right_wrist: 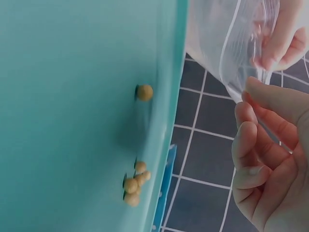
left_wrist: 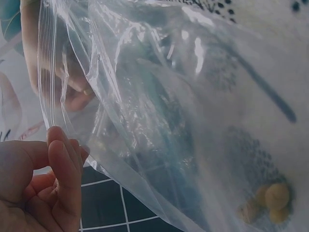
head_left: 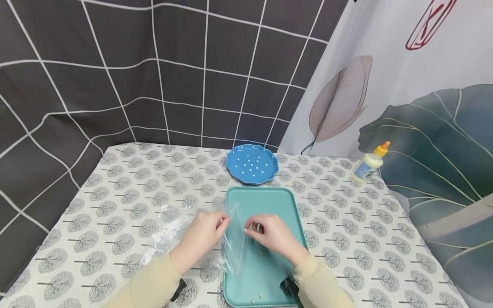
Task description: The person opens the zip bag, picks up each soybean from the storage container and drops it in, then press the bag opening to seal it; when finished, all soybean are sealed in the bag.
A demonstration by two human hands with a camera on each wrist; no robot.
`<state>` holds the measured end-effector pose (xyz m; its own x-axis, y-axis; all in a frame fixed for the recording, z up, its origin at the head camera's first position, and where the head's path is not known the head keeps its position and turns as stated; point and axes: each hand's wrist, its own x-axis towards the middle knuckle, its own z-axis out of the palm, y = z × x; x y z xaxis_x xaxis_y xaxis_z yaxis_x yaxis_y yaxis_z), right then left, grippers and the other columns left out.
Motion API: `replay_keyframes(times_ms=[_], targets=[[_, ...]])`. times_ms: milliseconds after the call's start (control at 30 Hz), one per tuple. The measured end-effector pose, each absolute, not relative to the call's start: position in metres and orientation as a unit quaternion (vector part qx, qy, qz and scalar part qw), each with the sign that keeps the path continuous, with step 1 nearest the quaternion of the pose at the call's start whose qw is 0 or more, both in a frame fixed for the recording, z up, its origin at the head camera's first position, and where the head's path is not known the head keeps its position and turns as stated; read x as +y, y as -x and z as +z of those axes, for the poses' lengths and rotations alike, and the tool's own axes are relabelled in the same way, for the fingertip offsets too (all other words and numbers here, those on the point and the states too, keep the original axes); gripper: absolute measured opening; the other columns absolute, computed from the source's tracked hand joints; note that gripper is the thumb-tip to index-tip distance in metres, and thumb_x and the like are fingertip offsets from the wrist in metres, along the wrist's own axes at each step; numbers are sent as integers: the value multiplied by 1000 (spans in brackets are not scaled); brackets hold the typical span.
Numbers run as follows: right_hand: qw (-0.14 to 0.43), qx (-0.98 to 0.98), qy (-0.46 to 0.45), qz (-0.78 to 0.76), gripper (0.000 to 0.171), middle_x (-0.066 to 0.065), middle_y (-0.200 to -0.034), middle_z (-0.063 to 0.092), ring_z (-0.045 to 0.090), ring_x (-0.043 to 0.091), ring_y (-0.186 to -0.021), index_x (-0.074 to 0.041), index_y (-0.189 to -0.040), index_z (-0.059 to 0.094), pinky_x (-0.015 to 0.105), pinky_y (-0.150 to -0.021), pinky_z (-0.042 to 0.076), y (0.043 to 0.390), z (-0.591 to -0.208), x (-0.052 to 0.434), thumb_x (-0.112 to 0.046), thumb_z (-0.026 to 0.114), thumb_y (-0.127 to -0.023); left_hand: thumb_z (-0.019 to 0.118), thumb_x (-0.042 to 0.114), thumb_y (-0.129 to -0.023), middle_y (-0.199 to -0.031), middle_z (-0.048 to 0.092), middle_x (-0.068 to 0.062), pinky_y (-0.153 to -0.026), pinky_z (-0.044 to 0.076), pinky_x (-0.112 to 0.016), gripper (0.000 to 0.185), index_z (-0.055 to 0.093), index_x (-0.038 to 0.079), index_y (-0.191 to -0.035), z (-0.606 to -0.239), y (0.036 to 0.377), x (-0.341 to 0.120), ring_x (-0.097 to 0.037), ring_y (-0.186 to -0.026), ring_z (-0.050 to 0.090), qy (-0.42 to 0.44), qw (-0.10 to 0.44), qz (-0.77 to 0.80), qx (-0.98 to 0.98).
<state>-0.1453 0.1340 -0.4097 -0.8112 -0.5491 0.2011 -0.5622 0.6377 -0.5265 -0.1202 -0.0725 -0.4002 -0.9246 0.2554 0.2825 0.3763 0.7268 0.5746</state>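
A clear zip bag (head_left: 233,246) stretches between both hands, over the left side of a teal tray (head_left: 265,205). My left hand (head_left: 204,233) pinches one side of the bag's mouth between thumb and fingers; zip lines run just above its fingertips in the left wrist view. Thumb and index finger of my right hand (head_left: 275,235) pinch the opposite edge, drawing the mouth apart. Several round tan beans (left_wrist: 275,198) lie in a cluster in the bag. More beans (right_wrist: 133,186) sit on the tray near its rim, with a single bean (right_wrist: 145,92) apart from them.
Behind the tray stands a blue plate (head_left: 252,164) with white dots. A glue bottle (head_left: 367,164) with an orange tip is at the back right. The tablecloth (head_left: 127,196) has a tree print, and a dark checked curtain (head_left: 181,81) hangs behind.
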Motion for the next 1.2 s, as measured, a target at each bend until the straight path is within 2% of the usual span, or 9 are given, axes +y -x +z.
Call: replay_keyframes(times_ms=[333, 633, 800, 1100, 1200], targets=[[26, -903, -331, 272, 6, -12, -67, 54, 44, -2, -56, -17, -86, 68, 16, -51, 40, 157, -410, 121, -19, 73, -83, 60, 15, -92, -52, 42, 12, -43, 37, -16, 16, 63, 12, -77, -395, 129, -79, -1, -45, 38, 169, 110, -307, -930], [22, -897, -343, 277, 7, -10, -67, 55, 44, -1, -56, -15, -88, 69, 16, -52, 41, 163, -407, 116, -17, 73, -83, 60, 14, -92, -55, 47, 12, -43, 39, -15, 12, 68, 6, -87, -390, 135, -80, 0, -45, 39, 177, 109, -310, -928], [40, -895, -342, 284, 8, -9, -67, 56, 45, -1, -56, -14, -88, 69, 16, -51, 42, 168, -405, 119, -16, 74, -82, 59, 14, -93, -55, 47, 11, -43, 39, -16, 13, 68, 6, -88, -386, 140, -79, -1, -45, 40, 173, 110, -316, -926], [30, -900, -314, 302, 8, -12, -67, 55, 43, -3, -55, -15, -85, 68, 15, -50, 42, 150, -415, 136, -15, 75, -81, 59, 15, -92, -55, 46, 12, -42, 38, -15, 12, 68, 8, -87, -397, 122, -73, 1, -44, 37, 177, 92, -315, -928], [35, -899, -305, 311, 7, -11, -67, 55, 43, -3, -55, -14, -85, 68, 16, -50, 42, 150, -415, 141, -15, 74, -82, 60, 14, -92, -56, 48, 11, -43, 38, -15, 11, 67, 8, -86, -398, 121, -72, 1, -45, 37, 176, 106, -315, -927]])
